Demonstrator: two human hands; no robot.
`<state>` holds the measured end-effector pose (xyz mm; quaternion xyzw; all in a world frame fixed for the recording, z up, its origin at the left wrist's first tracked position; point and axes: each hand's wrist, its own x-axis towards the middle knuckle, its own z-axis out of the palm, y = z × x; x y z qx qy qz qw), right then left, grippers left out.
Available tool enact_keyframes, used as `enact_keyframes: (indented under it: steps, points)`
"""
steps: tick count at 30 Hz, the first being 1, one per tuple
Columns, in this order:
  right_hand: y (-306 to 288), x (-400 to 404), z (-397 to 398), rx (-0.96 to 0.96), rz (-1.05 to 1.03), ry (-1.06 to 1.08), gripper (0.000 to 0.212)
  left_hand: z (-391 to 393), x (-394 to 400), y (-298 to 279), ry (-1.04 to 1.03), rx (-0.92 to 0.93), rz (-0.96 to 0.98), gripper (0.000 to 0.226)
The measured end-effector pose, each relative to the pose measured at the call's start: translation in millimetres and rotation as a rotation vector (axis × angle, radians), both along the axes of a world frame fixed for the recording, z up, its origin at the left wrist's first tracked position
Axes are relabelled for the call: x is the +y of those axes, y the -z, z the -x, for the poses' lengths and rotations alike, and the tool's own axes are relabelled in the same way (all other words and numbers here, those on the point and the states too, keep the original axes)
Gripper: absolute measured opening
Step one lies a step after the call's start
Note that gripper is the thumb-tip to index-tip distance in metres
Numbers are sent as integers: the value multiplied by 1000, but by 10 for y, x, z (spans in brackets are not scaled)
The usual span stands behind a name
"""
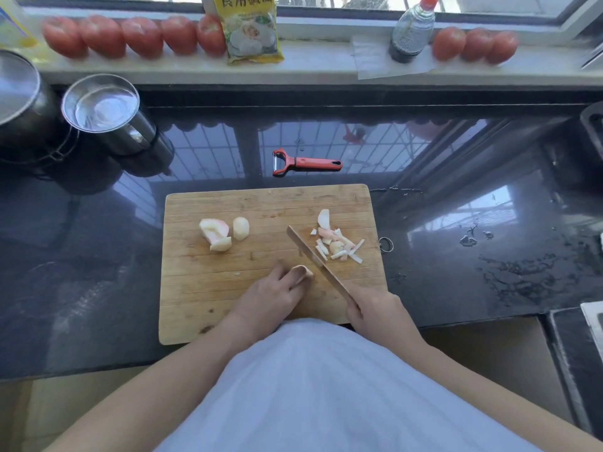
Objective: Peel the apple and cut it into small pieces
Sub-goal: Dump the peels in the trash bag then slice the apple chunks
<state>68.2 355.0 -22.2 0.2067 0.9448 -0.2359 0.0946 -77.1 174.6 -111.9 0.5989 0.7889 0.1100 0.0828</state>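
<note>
Landmark: the wooden cutting board [228,298], lying flat on the dark glossy surface [98,272].
Left hand [270,296]: over the board's near middle, fingers curled onto a peeled apple piece [301,271] and pinning it to the wood.
Right hand [375,313]: at the board's near right corner, wrapped round the handle of the knife [313,259].
Knife: blade runs diagonally away across the board, just right of the held piece; whether the edge touches it cannot be told.
Cut pieces [339,244]: a loose heap of small sticks and bits on the board's right half, beyond the blade.
Apple chunks [223,231]: larger peeled wedges on the board's left half, some with a pink tinge, well apart from the heap.
Peeler [305,163]: red, on the surface just beyond the board's far edge.
Steel pots [101,107]: beyond the board's far left corner.
Windowsill [326,68]: farthest from the board, carrying a row of tomatoes [140,35], a yellow packet [249,31] and a dark bottle [411,31].
</note>
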Motion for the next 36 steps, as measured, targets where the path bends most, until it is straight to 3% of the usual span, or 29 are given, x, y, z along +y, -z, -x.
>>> enact_keyframes:
  steps: [8, 14, 16, 19, 23, 25, 29, 32, 36]
  points:
    - [72, 47, -138, -61, -107, -103, 39, -28, 44, 10, -24, 35, -15, 52]
    - [13, -15, -5, -183, -124, -116, 6, -30, 54, -3, -18, 26, -22, 50]
    - [16, -67, 176, -269, -112, -126, 8, -27, 52, -2, -12, 19, -13, 50]
    - [52, -169, 362, -198, -177, -110, 6, -39, 31, -23, -18, 25, -28, 50]
    - [37, -118, 214, -98, 7, -79, 23, -44, 28, -66, -22, 37, -63, 45]
    - [12, -58, 61, -58, -19, -56, 12, -36, 50, -79, -31, 63, -64, 42]
    - [-92, -12, -108, -153, -78, -81, 9, -28, 62, -77, -22, 70, -98, 42]
    - [-108, -16, -104, -151, -82, -137, 28, -19, 69, -117, -6, 90, -115, 40]
    - [-46, -8, -114, -154, -85, -117, 30, -12, 62, -103, -20, 69, -65, 43]
